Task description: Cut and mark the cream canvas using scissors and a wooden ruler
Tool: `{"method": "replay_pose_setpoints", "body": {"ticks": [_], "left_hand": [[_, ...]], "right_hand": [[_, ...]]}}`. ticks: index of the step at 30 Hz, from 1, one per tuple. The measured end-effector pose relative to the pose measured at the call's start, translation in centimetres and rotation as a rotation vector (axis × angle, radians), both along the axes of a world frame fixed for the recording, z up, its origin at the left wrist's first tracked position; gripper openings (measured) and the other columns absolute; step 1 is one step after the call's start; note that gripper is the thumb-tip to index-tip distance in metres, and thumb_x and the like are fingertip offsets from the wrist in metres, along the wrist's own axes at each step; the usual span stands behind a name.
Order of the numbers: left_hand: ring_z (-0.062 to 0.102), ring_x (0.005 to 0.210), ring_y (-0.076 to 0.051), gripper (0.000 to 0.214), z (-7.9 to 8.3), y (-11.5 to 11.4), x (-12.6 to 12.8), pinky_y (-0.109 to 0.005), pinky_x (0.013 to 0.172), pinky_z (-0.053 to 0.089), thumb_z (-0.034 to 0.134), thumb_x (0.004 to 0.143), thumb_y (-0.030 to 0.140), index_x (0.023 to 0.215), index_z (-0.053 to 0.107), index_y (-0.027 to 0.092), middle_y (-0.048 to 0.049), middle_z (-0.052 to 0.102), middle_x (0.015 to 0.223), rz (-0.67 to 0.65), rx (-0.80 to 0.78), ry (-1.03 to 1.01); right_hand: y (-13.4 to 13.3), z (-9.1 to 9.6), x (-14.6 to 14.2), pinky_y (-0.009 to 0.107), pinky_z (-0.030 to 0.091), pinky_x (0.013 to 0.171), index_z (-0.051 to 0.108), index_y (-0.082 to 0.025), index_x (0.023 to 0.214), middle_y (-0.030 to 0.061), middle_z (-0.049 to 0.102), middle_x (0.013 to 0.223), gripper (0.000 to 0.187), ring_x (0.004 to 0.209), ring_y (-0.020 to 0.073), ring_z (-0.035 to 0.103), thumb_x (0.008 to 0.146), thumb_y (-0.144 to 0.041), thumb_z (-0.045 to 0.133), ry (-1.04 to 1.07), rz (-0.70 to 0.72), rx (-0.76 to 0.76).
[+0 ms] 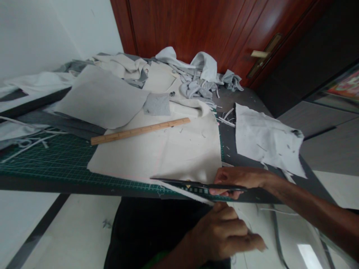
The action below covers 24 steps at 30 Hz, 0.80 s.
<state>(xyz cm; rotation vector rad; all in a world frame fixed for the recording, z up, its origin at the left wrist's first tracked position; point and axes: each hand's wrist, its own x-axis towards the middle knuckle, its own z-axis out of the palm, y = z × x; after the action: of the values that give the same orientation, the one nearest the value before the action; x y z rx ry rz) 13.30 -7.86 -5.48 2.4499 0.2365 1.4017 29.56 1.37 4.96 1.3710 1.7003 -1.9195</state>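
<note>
- Left hand (221, 233): held just below the table edge, fingers curled; whether cloth is pinched in them cannot be told.
- Right hand (238, 181): closed firmly around the handles of black tailor's shears (196, 184), narrow grip.
- Black tailor's shears: blades laid along the near edge of the cloth, a narrow strip parted beside them.
- Cream canvas (157, 149): spread flat over a green cutting mat (47, 160).
- Wooden ruler (140, 131): laid across the canvas.
- Grey fabric sheet (98, 97): overlapping the canvas at the far side.
- White fabric piece (266, 140): placed on a dark tabletop (246, 101), right of the canvas.
- Crumpled grey and white cloth (193, 71): heaped at the far end, near a wooden door (179, 26).
</note>
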Motion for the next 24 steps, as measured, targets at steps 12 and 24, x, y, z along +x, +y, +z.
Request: {"method": "replay_pose_setpoints", "body": {"ticks": [12, 24], "left_hand": [[0.047, 0.075, -0.010, 0.010, 0.6, 0.4, 0.1, -0.029, 0.079, 0.039, 0.070, 0.100, 0.025, 0.103, 0.079, 0.026, 0.0071, 0.059, 0.070, -0.001, -0.032, -0.096], [0.050, 0.079, -0.011, 0.019, -0.3, 0.3, 0.0, -0.032, 0.082, 0.037, 0.073, 0.098, 0.030, 0.116, 0.077, 0.031, 0.0069, 0.059, 0.072, -0.040, 0.023, 0.106]], "right_hand": [[0.2, -0.8, -0.1, 0.019, 0.028, 0.043, 0.054, -0.018, 0.064, -0.0064, 0.046, 0.053, 0.062, 0.046, 0.0050, 0.038, 0.087, -0.074, 0.064, -0.038, 0.031, 0.021], [0.3, -1.4, 0.2, 0.019, 0.025, 0.041, 0.054, -0.018, 0.066, -0.0081, 0.044, 0.054, 0.060, 0.045, 0.0040, 0.035, 0.085, -0.072, 0.069, 0.024, -0.017, -0.064]]}}
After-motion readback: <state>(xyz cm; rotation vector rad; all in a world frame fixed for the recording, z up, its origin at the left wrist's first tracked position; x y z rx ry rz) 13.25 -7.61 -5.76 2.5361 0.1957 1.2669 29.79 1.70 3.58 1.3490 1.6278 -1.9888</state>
